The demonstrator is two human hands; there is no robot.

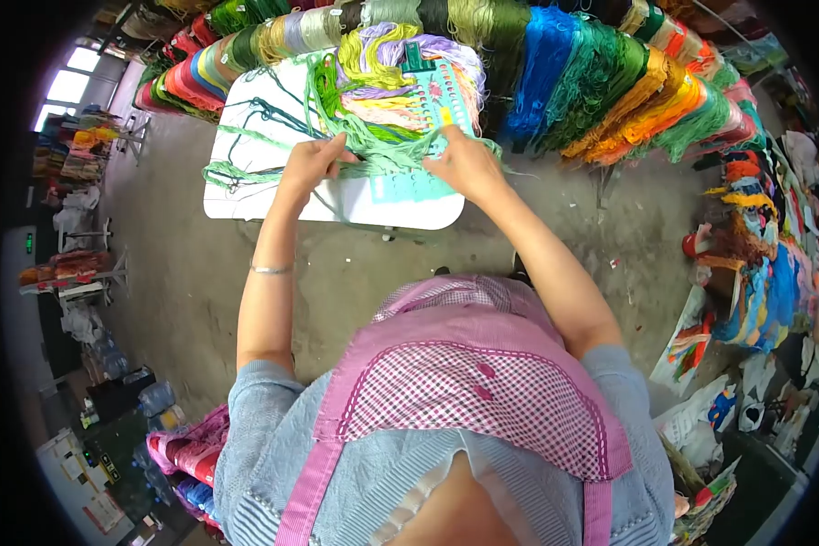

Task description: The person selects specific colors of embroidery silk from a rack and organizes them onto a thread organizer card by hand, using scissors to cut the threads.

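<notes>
A pale green skein of embroidery thread (pixel 382 153) stretches between my two hands over the white table. My left hand (pixel 317 167) is closed on its left part, thumb and finger pinched together. On the other side, my right hand (pixel 469 166) pinches the skein's right part at the edge of a turquoise thread card (pixel 435 82). That card has holes along its sides and a printed flower. Lilac, yellow-green and pink threads (pixel 373 68) fan out left of the card. Brighter green thread (pixel 323 84) lies looped beside them.
The white table (pixel 409 215) carries loose dark and pale green strands (pixel 255 114) at its left. Behind it hang rows of coloured skeins, including blue (pixel 539 73) and orange (pixel 660 100) ones. More yarn racks stand at the right (pixel 764 282) and left (pixel 86 146).
</notes>
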